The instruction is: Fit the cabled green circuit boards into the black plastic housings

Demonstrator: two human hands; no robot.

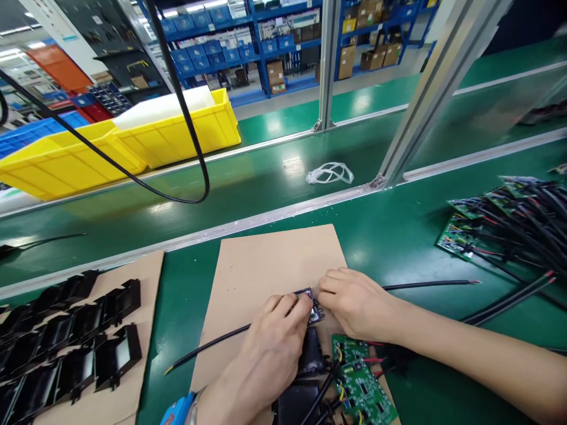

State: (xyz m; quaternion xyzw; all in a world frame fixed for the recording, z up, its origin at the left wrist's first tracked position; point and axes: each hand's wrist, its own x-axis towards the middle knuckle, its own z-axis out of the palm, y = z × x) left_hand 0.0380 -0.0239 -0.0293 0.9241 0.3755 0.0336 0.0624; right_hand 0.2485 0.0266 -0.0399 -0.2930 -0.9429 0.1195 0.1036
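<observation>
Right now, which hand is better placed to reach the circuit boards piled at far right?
Probably your right hand: it's nearer those circuit boards, while your left hand is farther across. Both are at the small part.

The one camera sits on the person's head and looks forward and down at the green counter. The left hand and right hand are close by; the blue shelves are far away.
</observation>
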